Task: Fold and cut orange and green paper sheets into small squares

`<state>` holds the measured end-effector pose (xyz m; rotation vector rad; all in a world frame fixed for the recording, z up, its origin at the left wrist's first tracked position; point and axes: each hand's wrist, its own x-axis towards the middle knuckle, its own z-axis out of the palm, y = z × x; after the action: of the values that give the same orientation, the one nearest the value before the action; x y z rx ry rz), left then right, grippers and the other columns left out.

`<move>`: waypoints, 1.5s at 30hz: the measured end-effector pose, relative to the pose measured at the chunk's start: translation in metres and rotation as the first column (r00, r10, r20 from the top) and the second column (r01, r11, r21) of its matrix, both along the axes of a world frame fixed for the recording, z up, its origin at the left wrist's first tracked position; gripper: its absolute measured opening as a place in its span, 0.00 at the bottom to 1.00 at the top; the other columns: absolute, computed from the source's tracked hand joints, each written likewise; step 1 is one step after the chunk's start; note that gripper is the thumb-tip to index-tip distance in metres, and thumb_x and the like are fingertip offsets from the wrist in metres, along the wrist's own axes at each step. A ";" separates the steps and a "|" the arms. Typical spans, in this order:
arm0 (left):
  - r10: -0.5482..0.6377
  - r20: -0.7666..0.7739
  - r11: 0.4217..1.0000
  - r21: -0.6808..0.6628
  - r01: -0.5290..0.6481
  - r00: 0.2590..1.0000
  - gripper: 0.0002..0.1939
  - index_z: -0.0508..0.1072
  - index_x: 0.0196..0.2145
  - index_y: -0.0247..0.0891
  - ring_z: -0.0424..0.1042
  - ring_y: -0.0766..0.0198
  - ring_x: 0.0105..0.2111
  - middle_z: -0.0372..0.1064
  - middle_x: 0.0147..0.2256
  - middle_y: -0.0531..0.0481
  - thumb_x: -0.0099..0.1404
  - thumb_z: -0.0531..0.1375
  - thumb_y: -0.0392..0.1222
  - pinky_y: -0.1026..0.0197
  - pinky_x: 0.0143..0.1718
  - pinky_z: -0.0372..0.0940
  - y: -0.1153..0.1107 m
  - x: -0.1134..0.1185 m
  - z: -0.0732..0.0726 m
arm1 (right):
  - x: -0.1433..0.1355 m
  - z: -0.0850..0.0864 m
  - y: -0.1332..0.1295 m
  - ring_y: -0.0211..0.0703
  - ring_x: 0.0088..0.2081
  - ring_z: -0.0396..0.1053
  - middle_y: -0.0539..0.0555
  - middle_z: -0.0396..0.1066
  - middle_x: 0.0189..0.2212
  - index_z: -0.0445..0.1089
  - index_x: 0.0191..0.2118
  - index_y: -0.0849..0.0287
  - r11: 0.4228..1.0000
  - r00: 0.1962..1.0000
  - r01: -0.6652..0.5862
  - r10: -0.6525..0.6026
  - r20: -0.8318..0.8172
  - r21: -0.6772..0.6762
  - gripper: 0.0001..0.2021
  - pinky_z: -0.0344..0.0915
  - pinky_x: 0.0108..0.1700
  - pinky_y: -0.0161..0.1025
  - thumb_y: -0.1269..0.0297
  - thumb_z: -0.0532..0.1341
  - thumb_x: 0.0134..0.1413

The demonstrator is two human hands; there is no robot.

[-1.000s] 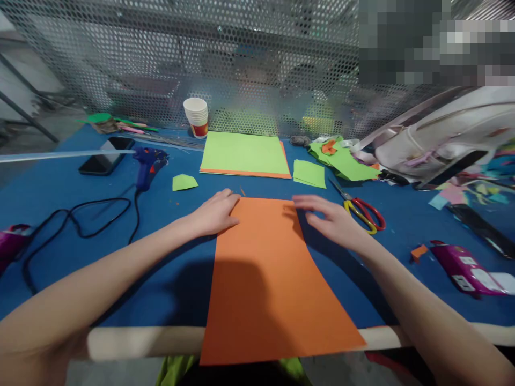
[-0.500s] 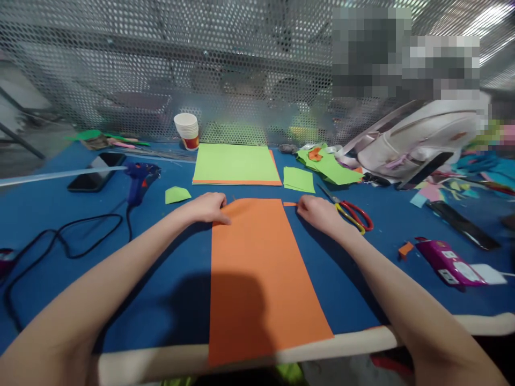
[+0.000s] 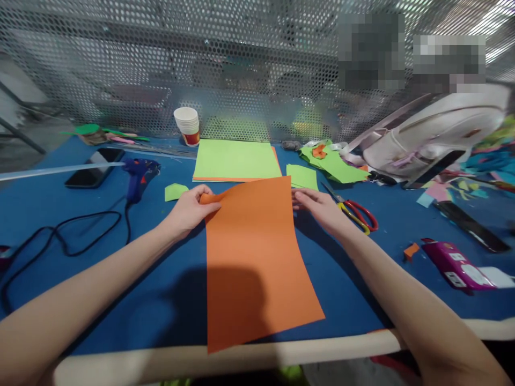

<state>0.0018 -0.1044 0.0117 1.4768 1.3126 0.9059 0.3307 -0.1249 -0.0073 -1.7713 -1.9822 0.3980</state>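
An orange sheet of paper [image 3: 253,252] runs lengthwise toward me, its far end lifted off the blue table and its near left corner over the edge. My left hand [image 3: 193,209] is closed on the far left corner, thumb on top, and the paper curls there. Beside the far right edge is my right hand [image 3: 316,206], fingers loosely bent and apart. Its fingertips are close to the paper's edge; whether they touch it I cannot tell. Scissors with red and yellow handles [image 3: 358,214] lie just right of that hand.
Green and orange sheets [image 3: 235,160] are stacked behind, near paper cups [image 3: 187,126] and a mesh panel [image 3: 241,80]. Left are a blue glue gun [image 3: 137,177], its cord and a phone [image 3: 94,168]. Right are green scraps [image 3: 338,163], a purple pack [image 3: 456,265] and a pale backpack [image 3: 438,131].
The orange sheet's far end has risen, and my left hand has closed on its corner. My right hand's fingers have loosened; the narrow orange strip beside them no longer shows.
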 end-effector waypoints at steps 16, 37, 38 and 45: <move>-0.059 -0.104 0.997 -0.049 0.054 0.993 0.14 0.62 0.27 0.40 0.69 0.62 0.30 0.72 0.32 0.53 0.53 0.63 0.49 0.62 0.29 0.61 -0.008 -0.017 -0.025 | 0.068 -0.001 0.132 0.63 0.65 0.55 0.66 0.55 0.66 0.53 0.67 0.65 0.985 0.971 -0.053 0.089 0.222 -0.165 0.49 0.53 0.65 0.53 0.45 0.67 0.43; -0.093 0.003 0.993 -0.076 0.093 0.996 0.14 0.59 0.24 0.40 0.73 0.60 0.35 0.74 0.34 0.50 0.51 0.63 0.45 0.58 0.36 0.66 -0.011 -0.011 -0.016 | 0.068 0.018 0.111 0.64 0.67 0.50 0.61 0.50 0.69 0.43 0.71 0.56 0.919 0.896 -0.244 0.335 0.292 -0.308 0.53 0.48 0.66 0.57 0.48 0.68 0.42; -0.092 0.008 0.993 -0.079 0.093 0.996 0.14 0.59 0.24 0.40 0.72 0.61 0.34 0.74 0.34 0.50 0.51 0.63 0.45 0.58 0.35 0.66 -0.011 -0.011 -0.015 | 0.067 0.020 0.110 0.64 0.67 0.49 0.61 0.50 0.69 0.43 0.71 0.57 0.919 0.895 -0.239 0.334 0.296 -0.315 0.53 0.48 0.66 0.58 0.48 0.68 0.42; -0.091 0.064 0.991 -0.097 0.097 0.994 0.14 0.59 0.24 0.40 0.71 0.63 0.33 0.73 0.33 0.53 0.52 0.63 0.44 0.61 0.33 0.65 -0.011 -0.012 -0.019 | 0.067 0.030 0.102 0.67 0.68 0.44 0.64 0.43 0.70 0.40 0.71 0.63 0.902 0.884 -0.230 0.351 0.310 -0.365 0.59 0.46 0.67 0.59 0.48 0.70 0.37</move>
<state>-0.0098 -0.1157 -0.0070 1.4118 1.2174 0.8062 0.3976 -0.0229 0.0224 -1.8395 -2.6008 0.5414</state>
